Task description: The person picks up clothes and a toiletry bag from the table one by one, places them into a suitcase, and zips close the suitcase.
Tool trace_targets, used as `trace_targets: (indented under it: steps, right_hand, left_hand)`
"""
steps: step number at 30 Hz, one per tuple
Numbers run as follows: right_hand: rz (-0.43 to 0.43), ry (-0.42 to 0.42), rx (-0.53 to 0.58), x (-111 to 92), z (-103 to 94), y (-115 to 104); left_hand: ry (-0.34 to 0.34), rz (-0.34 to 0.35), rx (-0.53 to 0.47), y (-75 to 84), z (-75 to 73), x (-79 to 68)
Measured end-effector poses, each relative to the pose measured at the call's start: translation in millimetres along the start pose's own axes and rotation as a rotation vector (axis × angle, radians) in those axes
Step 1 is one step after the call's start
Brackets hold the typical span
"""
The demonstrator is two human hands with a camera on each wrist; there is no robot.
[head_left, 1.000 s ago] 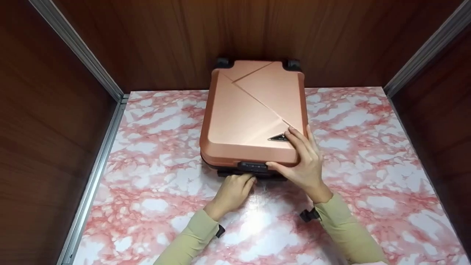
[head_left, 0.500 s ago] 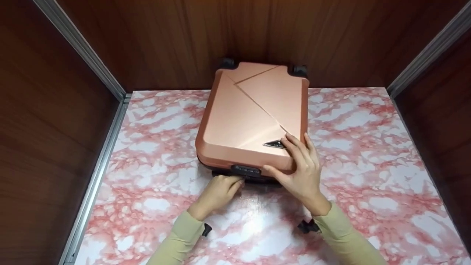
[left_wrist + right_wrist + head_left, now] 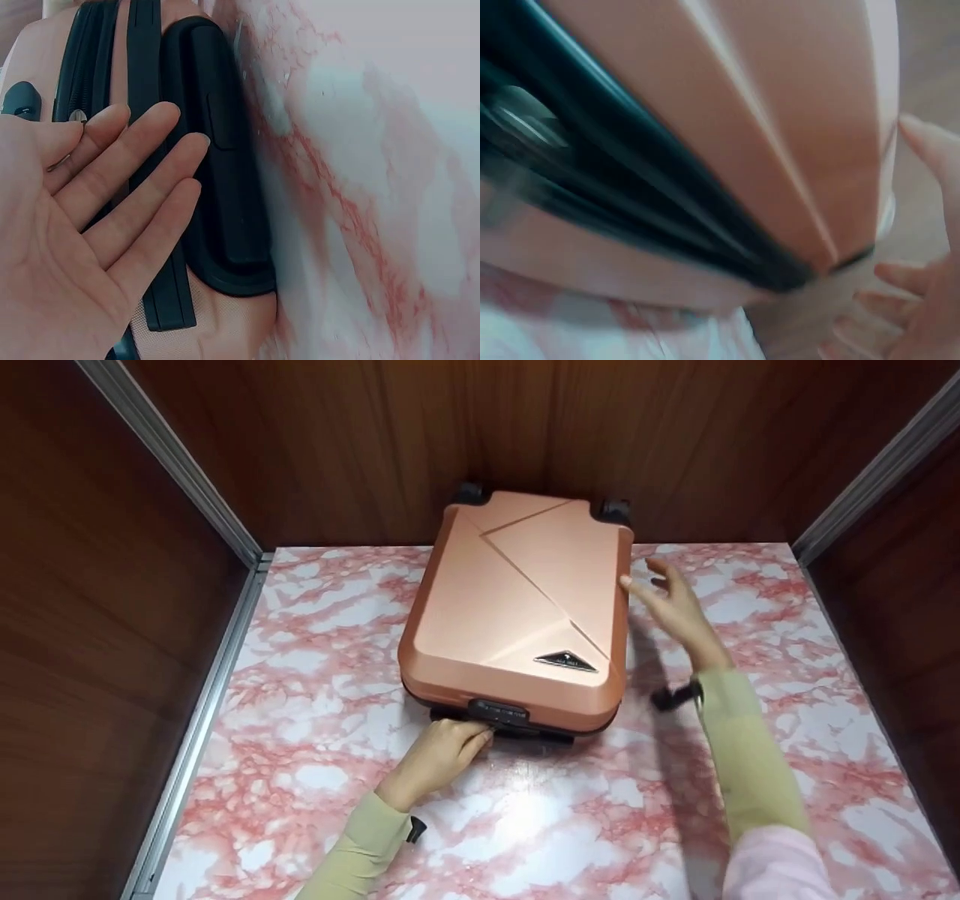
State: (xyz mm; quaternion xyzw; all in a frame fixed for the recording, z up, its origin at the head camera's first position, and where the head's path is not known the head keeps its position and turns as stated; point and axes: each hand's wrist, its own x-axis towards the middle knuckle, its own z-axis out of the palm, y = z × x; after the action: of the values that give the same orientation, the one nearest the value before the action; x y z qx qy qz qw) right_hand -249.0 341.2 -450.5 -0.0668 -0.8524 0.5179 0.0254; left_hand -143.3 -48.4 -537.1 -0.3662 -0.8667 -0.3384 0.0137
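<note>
A rose-gold hard-shell suitcase (image 3: 525,585) lies flat with its wheels (image 3: 469,493) toward the back wall. Its black combination lock (image 3: 498,711) and carry handle (image 3: 225,150) are on the end nearest the person. At that end, my left hand (image 3: 439,754) pinches a metal zipper pull (image 3: 60,162) between thumb and index finger. The other left fingers extend across the black strip beside the handle. Along the suitcase's right side, my right hand (image 3: 679,611) is spread, thumb tip right at the shell's edge and fingers off it. The zipper (image 3: 682,202) runs round the side.
The suitcase lies on a table with a pink-and-white marbled top (image 3: 322,780). Dark wood-grain panels enclose it at the back (image 3: 337,450), left and right, with metal rails (image 3: 195,712) along the corners. Each wrist wears a black camera mount (image 3: 675,696).
My right hand has left the near right corner of the lid and moved back along the right side. My left hand, after shifting slightly left, stays at the front zipper. The suitcase has turned slightly.
</note>
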Motion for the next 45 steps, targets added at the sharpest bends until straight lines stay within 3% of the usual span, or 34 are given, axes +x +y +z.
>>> trace_targets:
  steps: [4, 9, 20, 26, 35, 45]
  right_hand:
    - [0.03, -0.023, 0.092, 32, -4.9, 1]
    - [0.039, -0.03, 0.119, 59, -0.9, -6]
    - [0.078, -0.033, 0.1, 75, 8.1, -7]
    - [0.095, -0.024, 0.154, 75, 12.0, -6]
    - [0.091, 0.001, 0.157, 61, 13.0, -2]
    - [0.1, 0.19, 0.182, 25, 24.8, 4]
  left_hand:
    - [-0.004, -0.012, -0.008, -0.7, -1.0, -0.9]
    - [-0.008, -0.023, -0.003, -1.3, -0.3, 0.3]
    - [-0.011, -0.03, -0.007, -0.6, -2.2, 0.0]
    - [-0.009, -0.036, -0.027, -3.4, -4.0, -2.0]
    - [0.046, -0.048, -0.048, -14.2, -9.5, -9.8]
    - [0.066, -0.092, 0.008, -26.4, -20.9, -20.6]
